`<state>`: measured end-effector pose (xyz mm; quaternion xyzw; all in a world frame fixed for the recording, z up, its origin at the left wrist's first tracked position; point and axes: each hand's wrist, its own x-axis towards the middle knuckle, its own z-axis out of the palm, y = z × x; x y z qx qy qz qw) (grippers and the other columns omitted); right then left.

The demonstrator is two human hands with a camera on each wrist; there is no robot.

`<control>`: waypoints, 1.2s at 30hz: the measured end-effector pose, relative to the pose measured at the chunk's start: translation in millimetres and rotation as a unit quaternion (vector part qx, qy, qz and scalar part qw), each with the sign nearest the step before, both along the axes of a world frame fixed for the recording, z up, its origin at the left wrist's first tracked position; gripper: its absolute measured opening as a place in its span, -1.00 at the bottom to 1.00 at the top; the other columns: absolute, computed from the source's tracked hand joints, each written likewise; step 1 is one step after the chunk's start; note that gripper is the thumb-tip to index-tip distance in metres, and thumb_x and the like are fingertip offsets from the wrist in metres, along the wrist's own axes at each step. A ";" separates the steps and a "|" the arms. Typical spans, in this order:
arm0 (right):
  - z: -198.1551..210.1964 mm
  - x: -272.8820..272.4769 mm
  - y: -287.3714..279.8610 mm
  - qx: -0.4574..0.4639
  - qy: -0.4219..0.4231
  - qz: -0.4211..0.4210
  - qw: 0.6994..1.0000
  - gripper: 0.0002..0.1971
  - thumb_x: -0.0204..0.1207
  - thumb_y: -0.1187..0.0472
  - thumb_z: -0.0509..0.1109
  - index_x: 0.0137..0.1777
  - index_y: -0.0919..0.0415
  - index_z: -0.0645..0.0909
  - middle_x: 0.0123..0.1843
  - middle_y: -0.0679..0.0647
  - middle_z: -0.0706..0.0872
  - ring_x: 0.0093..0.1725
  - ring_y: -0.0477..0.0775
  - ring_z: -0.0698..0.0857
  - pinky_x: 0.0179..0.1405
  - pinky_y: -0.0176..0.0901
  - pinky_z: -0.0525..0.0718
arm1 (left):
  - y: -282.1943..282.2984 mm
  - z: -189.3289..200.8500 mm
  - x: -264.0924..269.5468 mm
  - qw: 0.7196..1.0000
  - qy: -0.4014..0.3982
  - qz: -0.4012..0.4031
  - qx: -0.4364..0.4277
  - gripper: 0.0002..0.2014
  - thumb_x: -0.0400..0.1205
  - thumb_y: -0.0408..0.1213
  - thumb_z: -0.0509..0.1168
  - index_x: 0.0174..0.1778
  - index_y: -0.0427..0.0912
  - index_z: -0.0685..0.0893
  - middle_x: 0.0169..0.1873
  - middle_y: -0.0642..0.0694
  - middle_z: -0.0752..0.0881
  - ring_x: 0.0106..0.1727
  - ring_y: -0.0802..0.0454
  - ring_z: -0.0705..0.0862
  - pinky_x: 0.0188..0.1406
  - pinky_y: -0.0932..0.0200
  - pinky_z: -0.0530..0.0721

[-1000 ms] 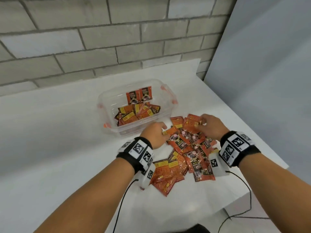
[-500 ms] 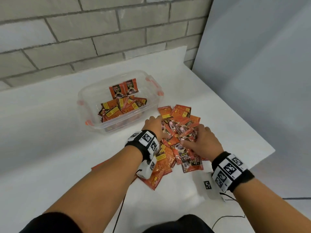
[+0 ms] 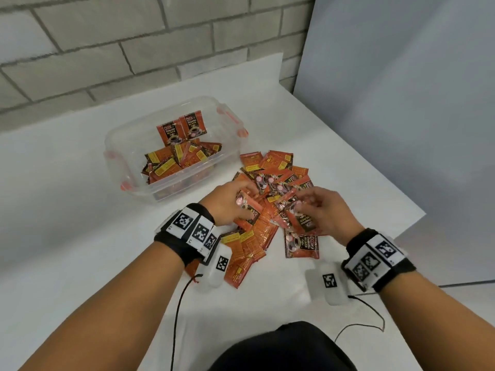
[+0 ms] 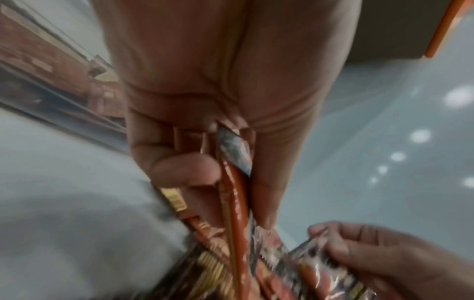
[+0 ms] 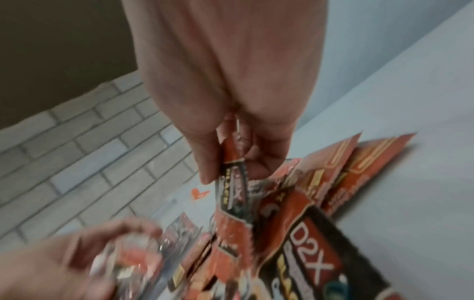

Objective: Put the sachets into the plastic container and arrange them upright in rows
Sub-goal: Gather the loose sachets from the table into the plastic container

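Note:
A heap of orange and black coffee sachets lies on the white table, right of a clear plastic container with orange clips. Inside it, two sachets stand upright at the back and several others lie loose. My left hand pinches sachets between thumb and fingers at the heap's left side. My right hand holds a sachet between thumb and fingers at the heap's near right. The two hands are close together over the heap.
A brick wall runs behind the table and a grey panel stands to the right. The table's right edge is close to the heap. Wrist cables trail over the near table.
Both hands have drawn back toward me over the heap and closed on sachets, which they now lift a little. The head view has shifted, so the container sits further left.

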<state>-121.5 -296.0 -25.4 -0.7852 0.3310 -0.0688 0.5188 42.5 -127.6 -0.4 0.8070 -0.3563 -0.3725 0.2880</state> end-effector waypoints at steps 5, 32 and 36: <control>3.7 -30.4 -3.4 0.012 0.026 0.045 0.999 -0.92 0.44 0.25 0.54 -0.12 0.12 0.69 -0.17 0.25 0.76 -0.22 0.14 0.66 -0.14 -0.20 0.62 | 7.8 -5.0 -13.6 0.995 -0.022 -0.054 0.082 -0.65 0.43 -0.26 0.57 0.10 -0.04 0.67 0.33 -0.14 0.59 -0.05 0.04 0.66 -0.45 0.33 0.46; -9.4 -42.1 42.5 -0.147 0.132 0.092 0.976 -0.64 0.39 0.26 0.58 0.11 0.18 0.53 0.05 0.15 0.67 -0.15 0.05 0.61 -0.39 -0.46 0.50 | 8.0 -20.2 -39.8 0.974 -0.154 -0.038 0.163 -0.29 0.39 -0.17 0.59 0.38 -0.07 0.37 0.18 -0.13 0.62 0.24 -0.12 0.54 0.28 -0.09 0.49; -1.5 -45.8 40.3 -0.128 0.148 0.092 0.976 -0.67 0.46 0.27 0.52 0.11 0.14 0.45 -0.02 -0.02 0.64 -0.16 -0.02 0.61 -0.36 -0.46 0.53 | 9.5 -20.9 -38.0 0.976 -0.150 -0.031 0.153 -0.35 0.40 -0.19 0.58 0.32 0.00 0.38 0.01 -0.04 0.61 0.07 -0.05 0.57 0.28 -0.07 0.33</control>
